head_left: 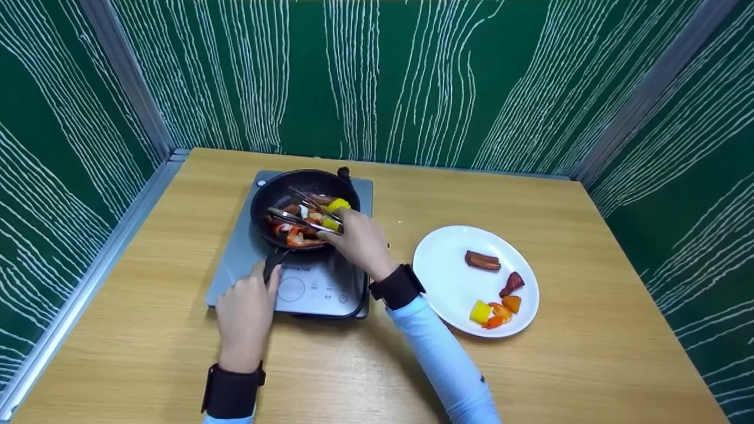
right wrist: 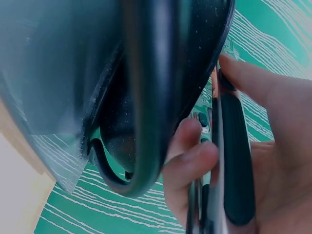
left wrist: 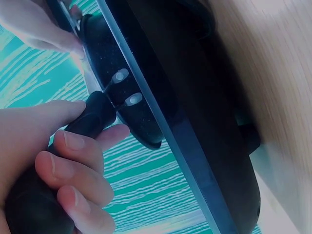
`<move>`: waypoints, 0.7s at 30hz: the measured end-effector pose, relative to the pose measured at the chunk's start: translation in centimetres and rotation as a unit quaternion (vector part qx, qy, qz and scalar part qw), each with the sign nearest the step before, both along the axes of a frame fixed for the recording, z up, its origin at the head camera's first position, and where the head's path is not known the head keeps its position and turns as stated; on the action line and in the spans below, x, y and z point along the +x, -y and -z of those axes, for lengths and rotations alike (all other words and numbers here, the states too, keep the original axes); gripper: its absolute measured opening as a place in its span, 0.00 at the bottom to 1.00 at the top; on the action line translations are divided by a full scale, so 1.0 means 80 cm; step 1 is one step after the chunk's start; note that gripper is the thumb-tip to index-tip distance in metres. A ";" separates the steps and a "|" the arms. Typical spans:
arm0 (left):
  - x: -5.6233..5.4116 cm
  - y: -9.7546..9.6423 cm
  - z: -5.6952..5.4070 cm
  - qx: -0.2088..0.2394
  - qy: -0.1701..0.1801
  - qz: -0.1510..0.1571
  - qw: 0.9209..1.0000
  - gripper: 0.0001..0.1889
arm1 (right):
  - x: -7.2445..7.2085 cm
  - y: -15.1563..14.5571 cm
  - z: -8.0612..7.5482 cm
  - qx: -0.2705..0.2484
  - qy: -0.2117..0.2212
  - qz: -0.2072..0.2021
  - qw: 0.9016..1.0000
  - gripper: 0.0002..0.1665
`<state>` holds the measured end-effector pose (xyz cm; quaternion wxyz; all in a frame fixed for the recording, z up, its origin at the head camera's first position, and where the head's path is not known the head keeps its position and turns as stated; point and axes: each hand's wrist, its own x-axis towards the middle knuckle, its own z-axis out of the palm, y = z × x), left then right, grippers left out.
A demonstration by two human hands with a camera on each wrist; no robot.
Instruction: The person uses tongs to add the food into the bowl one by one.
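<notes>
A black frying pan (head_left: 270, 191) stands on the cooktop (head_left: 235, 268), holding shrimp (head_left: 299, 239), yellow corn pieces (head_left: 338, 204) and other food. My left hand (head_left: 244, 309) grips the pan's black handle (left wrist: 95, 117), fingers curled round it in the left wrist view. In my right hand (head_left: 364, 238) are metal tongs (head_left: 288, 218), pinched between thumb and fingers; their dark grip (right wrist: 236, 156) shows in the right wrist view. The two tong arms stand apart over the food, tips down in the pan. What lies between the tips is partly hidden.
Right of the cooktop, a white plate (head_left: 439, 259) carries a scored sausage (head_left: 483, 260), a dark red drumstick-shaped piece (head_left: 512, 284), an orange chunk (head_left: 511, 304), a corn piece (head_left: 480, 311) and shrimp (head_left: 496, 321). Green patterned walls (head_left: 400, 82) enclose the wooden table (head_left: 330, 365).
</notes>
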<state>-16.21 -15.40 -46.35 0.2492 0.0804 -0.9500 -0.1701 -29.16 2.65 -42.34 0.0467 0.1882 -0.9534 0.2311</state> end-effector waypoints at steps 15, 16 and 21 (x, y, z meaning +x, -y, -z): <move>0.002 0.001 -0.002 0.002 0.005 0.003 1.000 0.20 | 0.024 -0.059 -0.018 -0.028 0.028 0.002 0.999 0.36; 0.002 0.001 -0.002 0.002 0.005 0.004 1.000 0.20 | 0.027 -0.069 -0.019 -0.026 0.019 0.002 0.999 0.35; 0.003 0.000 -0.002 -0.001 -0.002 0.005 1.000 0.20 | 0.042 -0.123 -0.027 -0.015 -0.006 0.019 1.000 0.32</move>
